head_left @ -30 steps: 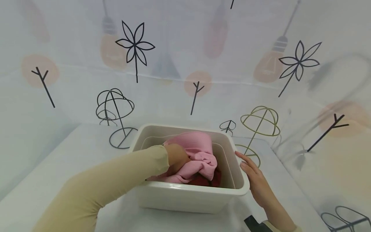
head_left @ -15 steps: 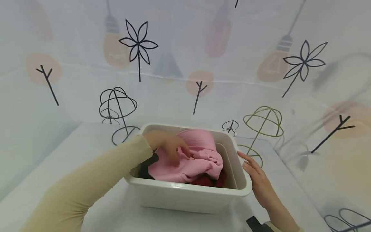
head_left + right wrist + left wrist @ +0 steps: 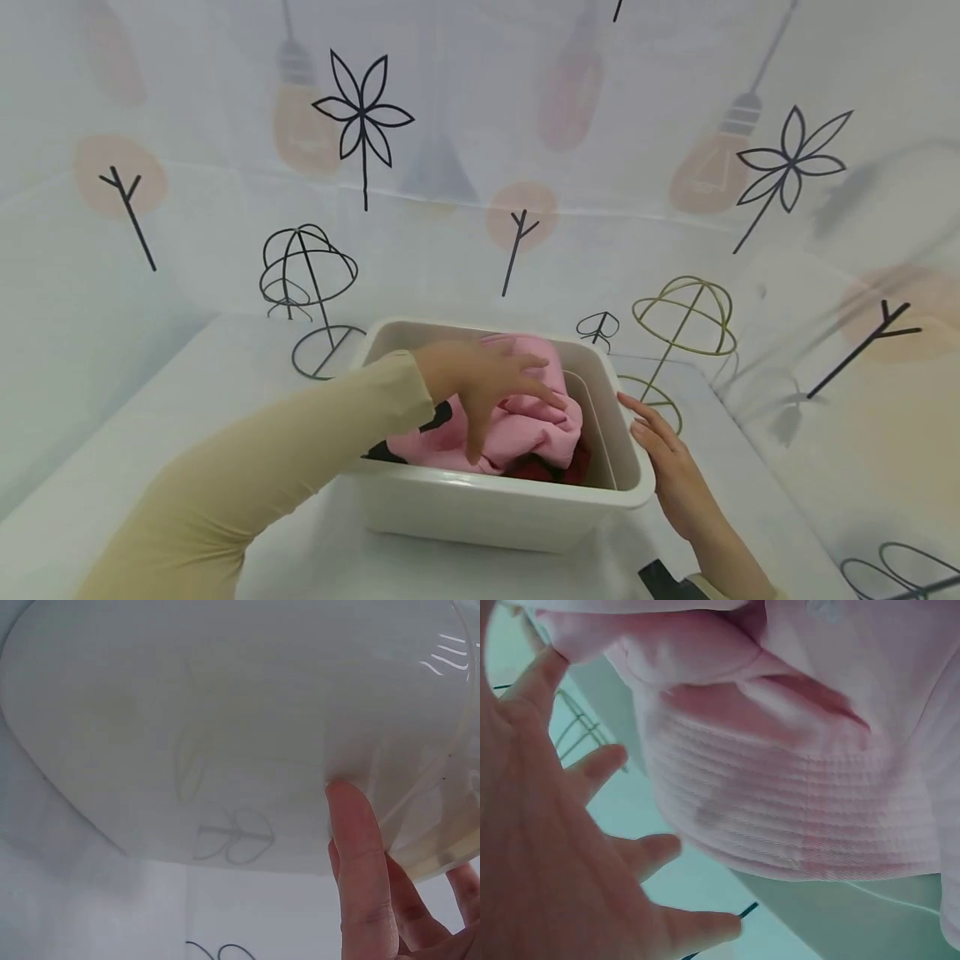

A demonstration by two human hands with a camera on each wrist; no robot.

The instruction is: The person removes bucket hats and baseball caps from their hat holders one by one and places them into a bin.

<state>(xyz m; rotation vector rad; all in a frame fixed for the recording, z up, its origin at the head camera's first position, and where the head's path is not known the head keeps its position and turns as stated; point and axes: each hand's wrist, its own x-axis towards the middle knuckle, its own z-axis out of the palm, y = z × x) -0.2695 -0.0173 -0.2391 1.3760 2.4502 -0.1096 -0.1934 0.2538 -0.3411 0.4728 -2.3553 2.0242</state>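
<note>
In the head view, a pink bucket hat [image 3: 536, 433] lies crumpled in a white plastic bin [image 3: 495, 517]. Rows of stitching run along the hat's brim [image 3: 780, 802] in the left wrist view. My left hand [image 3: 487, 379] is over the hat with its fingers spread, and one fingertip overlaps the pink cloth in the left wrist view. My right hand [image 3: 671, 467] rests at the bin's right rim, fingers nearly straight. The right wrist view has one of its digits lying against the bin's outer wall [image 3: 225, 735]. Dark red cloth [image 3: 579, 467] shows beneath the hat.
The bin stands on a white-covered table [image 3: 300, 533]. A white backdrop [image 3: 450, 267] printed with flowers, bulbs and line drawings rises behind it. Something black [image 3: 386, 452] shows inside the bin's front left corner.
My left hand, first deep in the pink cloth, has lifted, moved back left, then shifted right over the hat with fingers spread. The right hand has stayed at the rim.
</note>
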